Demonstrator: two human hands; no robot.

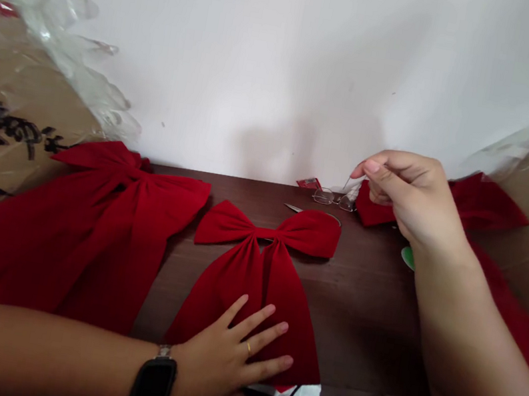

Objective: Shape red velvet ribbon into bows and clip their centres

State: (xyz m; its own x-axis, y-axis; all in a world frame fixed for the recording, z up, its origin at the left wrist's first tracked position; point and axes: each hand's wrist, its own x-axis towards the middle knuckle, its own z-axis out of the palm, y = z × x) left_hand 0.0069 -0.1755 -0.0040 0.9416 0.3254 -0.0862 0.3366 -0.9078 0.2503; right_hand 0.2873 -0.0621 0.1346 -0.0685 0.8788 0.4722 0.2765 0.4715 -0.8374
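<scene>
A red fabric bow (307, 232) with two long tails lies on the dark brown table (368, 303) in front of me. My left hand (238, 356) rests flat on the tails with its fingers spread. My right hand (393, 186) is raised above the table's right side, thumb and forefinger pinched on a thin needle (347, 183) that points down. Any thread on it is too fine to make out. Behind the bow's right loop, the pointed metal tip of what looks like scissors (292, 207) sticks out, mostly covered.
Several red bows (126, 202) are piled at the left, and more red fabric (489, 205) lies at the right. Eyeglasses (324, 196) and a small red packet (308, 183) sit by the white wall. A green object (408, 257) is partly hidden. Plastic-covered cardboard boxes (22, 97) flank the table.
</scene>
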